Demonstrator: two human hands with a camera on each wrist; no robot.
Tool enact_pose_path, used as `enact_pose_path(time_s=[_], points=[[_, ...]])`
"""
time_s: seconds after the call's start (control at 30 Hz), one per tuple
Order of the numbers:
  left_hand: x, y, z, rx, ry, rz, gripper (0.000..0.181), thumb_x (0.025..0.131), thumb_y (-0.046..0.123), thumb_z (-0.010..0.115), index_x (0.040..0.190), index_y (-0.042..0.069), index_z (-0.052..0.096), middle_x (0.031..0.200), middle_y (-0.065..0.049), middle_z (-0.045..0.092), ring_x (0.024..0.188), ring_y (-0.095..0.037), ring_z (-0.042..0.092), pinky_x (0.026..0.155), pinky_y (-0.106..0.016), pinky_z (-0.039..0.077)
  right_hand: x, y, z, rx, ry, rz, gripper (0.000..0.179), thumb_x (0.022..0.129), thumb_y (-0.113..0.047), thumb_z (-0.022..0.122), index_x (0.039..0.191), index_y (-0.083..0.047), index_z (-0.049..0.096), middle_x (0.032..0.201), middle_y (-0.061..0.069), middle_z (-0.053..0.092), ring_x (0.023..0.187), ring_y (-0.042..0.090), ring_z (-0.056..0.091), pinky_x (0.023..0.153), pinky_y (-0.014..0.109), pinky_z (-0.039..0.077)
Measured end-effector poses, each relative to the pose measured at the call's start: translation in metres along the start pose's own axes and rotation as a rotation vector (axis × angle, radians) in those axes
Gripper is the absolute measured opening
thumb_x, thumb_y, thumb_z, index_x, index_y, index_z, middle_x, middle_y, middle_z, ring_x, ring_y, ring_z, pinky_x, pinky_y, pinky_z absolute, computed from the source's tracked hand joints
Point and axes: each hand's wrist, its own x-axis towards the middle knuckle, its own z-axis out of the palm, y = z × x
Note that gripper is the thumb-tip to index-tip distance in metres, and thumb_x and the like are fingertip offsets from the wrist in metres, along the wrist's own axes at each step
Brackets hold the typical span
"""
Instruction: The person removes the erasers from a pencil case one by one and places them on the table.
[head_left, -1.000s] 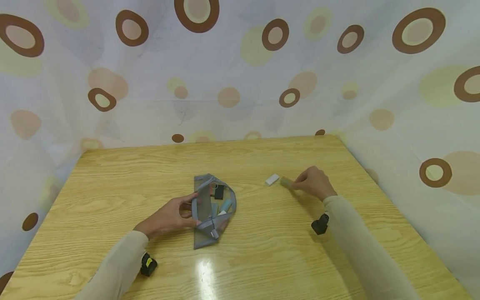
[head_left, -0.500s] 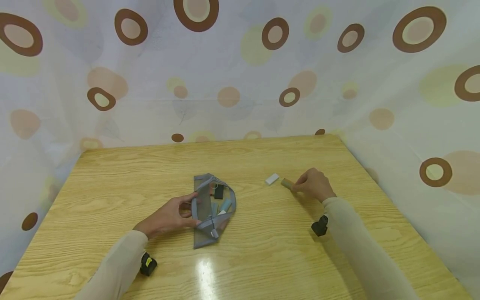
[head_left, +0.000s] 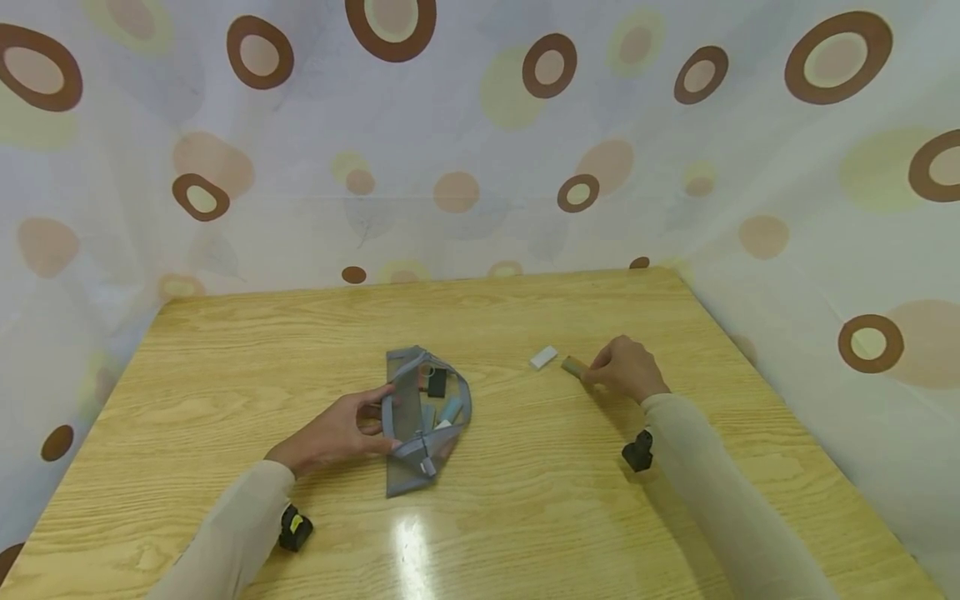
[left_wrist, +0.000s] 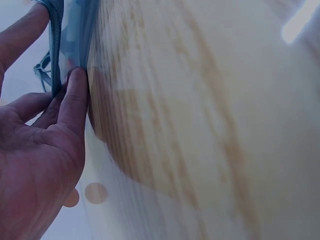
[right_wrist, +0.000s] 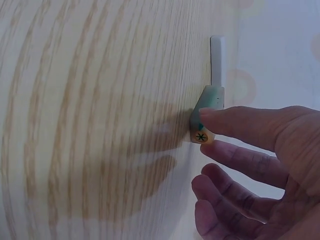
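My left hand (head_left: 341, 433) holds the zipped edge of a grey mesh zip pouch (head_left: 408, 417), which lies with its mouth spread wide. In the left wrist view, fingers sit against the pouch's blue-grey zipper (left_wrist: 56, 60). Inside the pouch are a black block (head_left: 437, 383), light blue pieces (head_left: 451, 411) and a bit of white. Over to the right, my right hand (head_left: 626, 367) pinches a small green eraser-like block (head_left: 574, 367) between thumb and index finger. An orange dot with a dark star marks the block's end (right_wrist: 201, 137). Just beyond it lies a white flat block (head_left: 543, 357).
The wood-grain table (head_left: 495, 517) meets a patterned curtain (head_left: 480, 150) at its back and sides. A black wrist camera (head_left: 296, 528) is strapped to the left forearm, and another camera (head_left: 638, 452) to the right one.
The green block has turned slightly in my right hand's pinch since a second ago. My left hand and the pouch stay where they were.
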Motion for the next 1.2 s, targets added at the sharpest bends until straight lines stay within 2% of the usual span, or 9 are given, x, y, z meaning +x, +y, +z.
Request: enact_pose_path(time_s=[0.53, 0.9, 1.07, 1.2], points=[[0.002, -0.003, 0.001, -0.002, 0.001, 0.012, 0.097, 0.086, 0.014, 0.082, 0.16, -0.002, 0.021, 0.153, -0.023, 0.039, 0.134, -0.041, 0.046, 0.11, -0.044, 0.045, -0.004, -0.002, -0.001, 0.007, -0.009, -0.006, 0.02, 0.089, -0.018, 0.077, 0.092, 0.002, 0.079, 0.104, 0.021, 0.074, 0.089, 0.034, 0.07, 0.079, 0.052, 0.06], [0.002, -0.002, 0.0, 0.01, -0.007, 0.029, 0.097, 0.088, 0.017, 0.082, 0.16, -0.003, 0.02, 0.154, -0.02, 0.041, 0.134, -0.04, 0.046, 0.111, -0.045, 0.044, -0.005, -0.001, -0.001, -0.013, -0.007, 0.029, 0.025, 0.09, -0.023, 0.077, 0.096, 0.001, 0.078, 0.113, 0.023, 0.071, 0.102, 0.043, 0.065, 0.086, 0.058, 0.056], [0.001, -0.003, -0.001, 0.011, -0.004, 0.02, 0.097, 0.088, 0.018, 0.081, 0.16, -0.001, 0.02, 0.154, -0.02, 0.04, 0.134, -0.039, 0.046, 0.111, -0.046, 0.044, -0.005, -0.004, -0.003, -0.042, 0.009, 0.005, 0.038, 0.088, -0.028, 0.077, 0.109, 0.004, 0.075, 0.119, 0.026, 0.067, 0.107, 0.044, 0.063, 0.089, 0.059, 0.054], [0.001, -0.003, -0.001, 0.009, -0.006, 0.022, 0.097, 0.087, 0.017, 0.082, 0.16, -0.002, 0.02, 0.153, -0.019, 0.041, 0.134, -0.039, 0.047, 0.111, -0.046, 0.044, -0.007, -0.016, -0.006, -0.072, 0.05, -0.059, 0.043, 0.09, -0.027, 0.076, 0.117, 0.006, 0.071, 0.121, 0.028, 0.065, 0.111, 0.046, 0.061, 0.092, 0.061, 0.052]])
